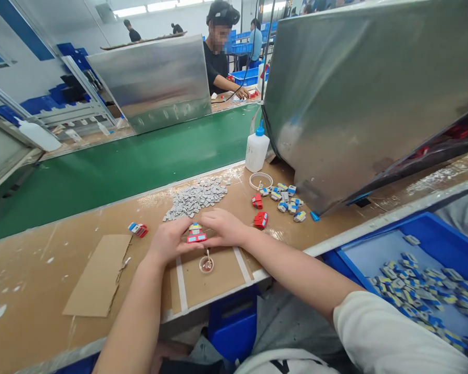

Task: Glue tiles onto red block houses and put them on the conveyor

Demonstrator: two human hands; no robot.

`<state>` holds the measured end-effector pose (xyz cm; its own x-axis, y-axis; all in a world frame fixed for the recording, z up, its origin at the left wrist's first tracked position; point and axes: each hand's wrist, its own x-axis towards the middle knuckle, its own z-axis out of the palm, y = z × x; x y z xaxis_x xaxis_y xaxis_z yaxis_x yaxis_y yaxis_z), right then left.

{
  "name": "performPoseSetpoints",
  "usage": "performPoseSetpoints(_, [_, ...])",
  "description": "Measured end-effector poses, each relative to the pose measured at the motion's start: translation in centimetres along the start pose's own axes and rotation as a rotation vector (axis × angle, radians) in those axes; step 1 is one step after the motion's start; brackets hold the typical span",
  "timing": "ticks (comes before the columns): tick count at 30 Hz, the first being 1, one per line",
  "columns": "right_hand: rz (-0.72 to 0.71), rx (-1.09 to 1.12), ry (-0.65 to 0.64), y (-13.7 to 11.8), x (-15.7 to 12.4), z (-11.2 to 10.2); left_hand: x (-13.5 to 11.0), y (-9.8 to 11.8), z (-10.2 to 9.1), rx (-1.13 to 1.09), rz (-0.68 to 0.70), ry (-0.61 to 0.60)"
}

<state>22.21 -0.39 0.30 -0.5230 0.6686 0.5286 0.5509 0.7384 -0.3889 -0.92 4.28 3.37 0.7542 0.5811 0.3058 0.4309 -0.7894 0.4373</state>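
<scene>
Between the fingers of both hands is a small red toy vehicle part (196,237) with pale blue windows and a yellow and blue top. My left hand (171,238) grips it from the left, while my right hand (224,228) pinches it from the right. Just below them stands a small clear cup (206,264) of reddish liquid with a thin stick in it. Behind my fingers spreads a pile of small grey pieces (197,197). Two red parts (261,219) lie to the right, and a red, white and blue piece (138,229) lies to the left.
Blue, yellow and grey parts (290,200) lie near a tape ring (261,181) and a white bottle (257,150). A blue bin (335,258) holds more. Cardboard (97,275) rests at left. Metal panels (359,93) rise beyond, beside a green belt (148,161). A co-worker (218,57) sits opposite.
</scene>
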Motion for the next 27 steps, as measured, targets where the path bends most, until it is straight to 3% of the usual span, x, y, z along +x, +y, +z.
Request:
performPoseSetpoints(8, [-0.054, -0.04, -0.077, 0.8, 0.0, 0.3, 0.6, -0.3, 0.1, 0.032, 0.076, -0.016])
performPoseSetpoints(13, [-0.006, -0.006, -0.135, 1.2, 0.2, 1.0, -0.3, -1.1, 2.0, -0.069, -0.025, 0.073])
performPoseSetpoints(17, [0.024, 0.022, -0.115, 1.6, 0.3, 1.3, -0.6, -1.9, 2.9, -0.045, -0.056, 0.092])
performPoseSetpoints(27, [0.052, 0.07, -0.048, 2.1, 0.7, 2.0, -0.3, -2.3, 3.0, 0.017, -0.096, 0.074])
